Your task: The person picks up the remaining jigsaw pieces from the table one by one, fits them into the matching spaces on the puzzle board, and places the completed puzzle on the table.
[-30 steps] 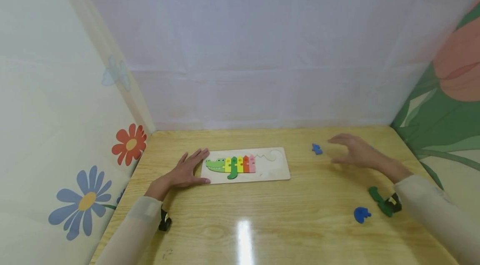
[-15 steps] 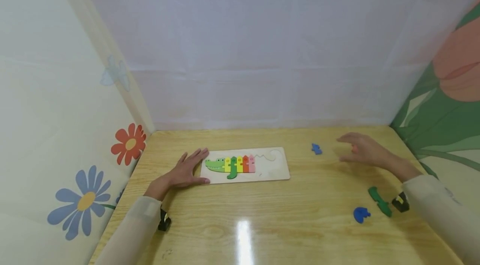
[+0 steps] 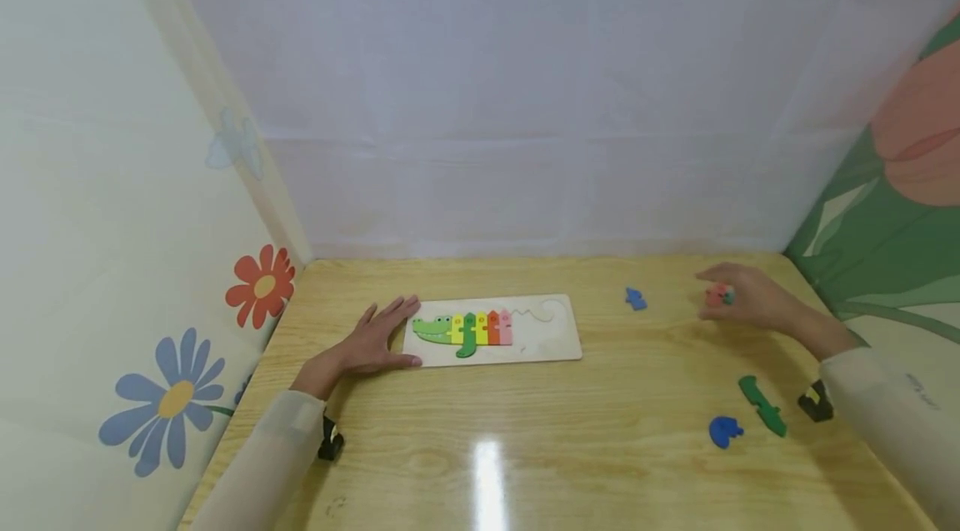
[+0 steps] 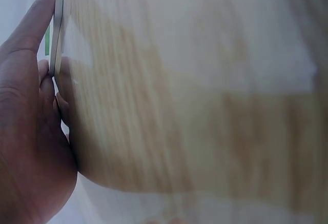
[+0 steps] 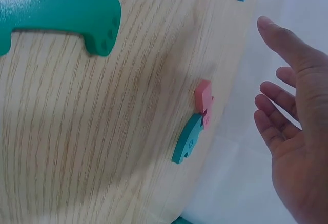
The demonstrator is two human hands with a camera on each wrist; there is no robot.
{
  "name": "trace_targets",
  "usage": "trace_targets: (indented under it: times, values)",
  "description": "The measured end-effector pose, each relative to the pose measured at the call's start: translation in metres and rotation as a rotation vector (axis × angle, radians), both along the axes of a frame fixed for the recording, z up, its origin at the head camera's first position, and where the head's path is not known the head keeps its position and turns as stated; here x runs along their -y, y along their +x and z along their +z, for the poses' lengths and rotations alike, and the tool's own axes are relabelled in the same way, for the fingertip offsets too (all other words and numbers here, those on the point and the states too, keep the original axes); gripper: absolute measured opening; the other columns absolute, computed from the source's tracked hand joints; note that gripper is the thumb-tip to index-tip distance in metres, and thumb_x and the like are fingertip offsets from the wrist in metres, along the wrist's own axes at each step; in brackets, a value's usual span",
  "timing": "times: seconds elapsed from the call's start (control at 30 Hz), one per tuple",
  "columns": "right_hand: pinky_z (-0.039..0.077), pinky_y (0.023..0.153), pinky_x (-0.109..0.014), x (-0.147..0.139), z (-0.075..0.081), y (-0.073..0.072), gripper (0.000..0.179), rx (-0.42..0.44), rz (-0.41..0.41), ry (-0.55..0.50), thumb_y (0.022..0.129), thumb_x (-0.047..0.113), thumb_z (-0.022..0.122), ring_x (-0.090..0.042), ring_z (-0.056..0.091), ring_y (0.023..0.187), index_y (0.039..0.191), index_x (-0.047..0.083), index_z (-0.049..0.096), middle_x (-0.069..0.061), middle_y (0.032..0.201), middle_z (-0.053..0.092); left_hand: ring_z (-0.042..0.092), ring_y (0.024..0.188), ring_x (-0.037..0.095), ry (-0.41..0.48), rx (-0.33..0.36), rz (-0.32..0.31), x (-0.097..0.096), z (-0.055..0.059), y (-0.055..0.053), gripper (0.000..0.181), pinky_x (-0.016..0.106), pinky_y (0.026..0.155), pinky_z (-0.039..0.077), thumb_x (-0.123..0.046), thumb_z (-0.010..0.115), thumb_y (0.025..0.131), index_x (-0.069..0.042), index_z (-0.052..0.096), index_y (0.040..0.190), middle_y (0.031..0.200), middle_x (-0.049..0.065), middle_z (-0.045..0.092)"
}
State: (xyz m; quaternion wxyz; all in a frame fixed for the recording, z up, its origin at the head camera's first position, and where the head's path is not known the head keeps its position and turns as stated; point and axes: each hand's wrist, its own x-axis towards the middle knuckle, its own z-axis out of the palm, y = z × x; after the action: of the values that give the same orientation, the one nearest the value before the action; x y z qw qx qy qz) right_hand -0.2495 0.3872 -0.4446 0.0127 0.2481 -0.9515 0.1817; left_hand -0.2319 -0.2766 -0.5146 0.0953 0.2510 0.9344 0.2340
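My left hand [image 3: 371,343] rests at the left end of a pale wooden puzzle board [image 3: 543,343], fingers at the upper corner and thumb at the lower one. A crocodile head [image 3: 432,331] and striped body pieces in yellow, green, red and pink lie on the board. The left wrist view shows this hand against the board's edge. My right hand [image 3: 750,298], fingers spread and gently bent, hovers over a pink piece [image 5: 203,97] and a teal piece [image 5: 187,139]. These two lie touching on the table, apart from the fingers in the right wrist view.
A small blue piece [image 3: 635,298] lies between the board and my right hand. Nearer me are a rounded blue piece [image 3: 724,431] and a long green piece [image 3: 762,406]. A white cloth wall [image 3: 525,139] stands behind the wooden table [image 3: 420,448].
My right hand has moved to the right, away from the small blue piece, and the pink and teal pieces have come into sight beneath it. The left hand has stayed in place.
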Motion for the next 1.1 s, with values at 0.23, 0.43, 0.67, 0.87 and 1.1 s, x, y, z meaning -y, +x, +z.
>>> trace_targets:
  times: [0.23, 0.43, 0.67, 0.87, 1.1]
  values:
    - [0.051, 0.097, -0.067, -0.012, -0.004, -0.005, 0.069, -0.037, -0.001, 0.019, 0.078, 0.026, 0.096, -0.056, 0.062, 0.118, 0.128, -0.013, 0.067, -0.037, 0.128, 0.066, 0.014, 0.162, 0.042, -0.006, 0.008, 0.003, 0.000, -0.001, -0.001, 0.107, 0.071, 0.125, 0.001, -0.054, 0.082, 0.089, -0.006, 0.027, 0.168, 0.175, 0.016, 0.023]
    - [0.053, 0.094, -0.066, -0.017, -0.008, -0.005, 0.066, -0.046, -0.020, 0.003, 0.080, 0.024, 0.094, -0.055, 0.064, 0.115, 0.127, -0.014, 0.068, -0.036, 0.125, 0.068, 0.015, 0.162, 0.042, -0.004, 0.008, 0.006, 0.000, -0.001, -0.002, 0.107, 0.071, 0.125, 0.001, -0.055, 0.082, 0.089, -0.006, 0.028, 0.168, 0.175, 0.016, 0.024]
    - [0.054, 0.093, -0.065, -0.023, -0.015, -0.006, 0.064, -0.061, -0.030, 0.000, 0.081, 0.022, 0.094, -0.053, 0.066, 0.113, 0.128, -0.013, 0.068, -0.034, 0.123, 0.069, 0.015, 0.162, 0.041, -0.006, 0.000, 0.004, 0.001, -0.003, -0.003, 0.107, 0.070, 0.125, 0.001, -0.054, 0.082, 0.089, -0.006, 0.027, 0.168, 0.175, 0.015, 0.024]
    - [0.054, 0.092, -0.064, -0.026, -0.019, -0.009, 0.064, -0.058, -0.049, 0.021, 0.080, 0.024, 0.094, -0.054, 0.066, 0.111, 0.125, -0.014, 0.069, -0.035, 0.120, 0.070, 0.015, 0.162, 0.041, 0.000, -0.003, 0.005, 0.001, -0.003, -0.003, 0.107, 0.070, 0.125, 0.001, -0.054, 0.082, 0.089, -0.006, 0.028, 0.168, 0.175, 0.015, 0.024]
    - [0.054, 0.091, -0.065, -0.027, -0.023, -0.011, 0.063, -0.033, -0.072, 0.027, 0.082, 0.024, 0.093, -0.052, 0.067, 0.108, 0.126, -0.015, 0.068, -0.032, 0.116, 0.071, 0.015, 0.162, 0.042, 0.008, -0.001, 0.001, 0.001, -0.003, -0.001, 0.107, 0.071, 0.124, 0.001, -0.054, 0.082, 0.089, -0.006, 0.028, 0.168, 0.175, 0.016, 0.024]
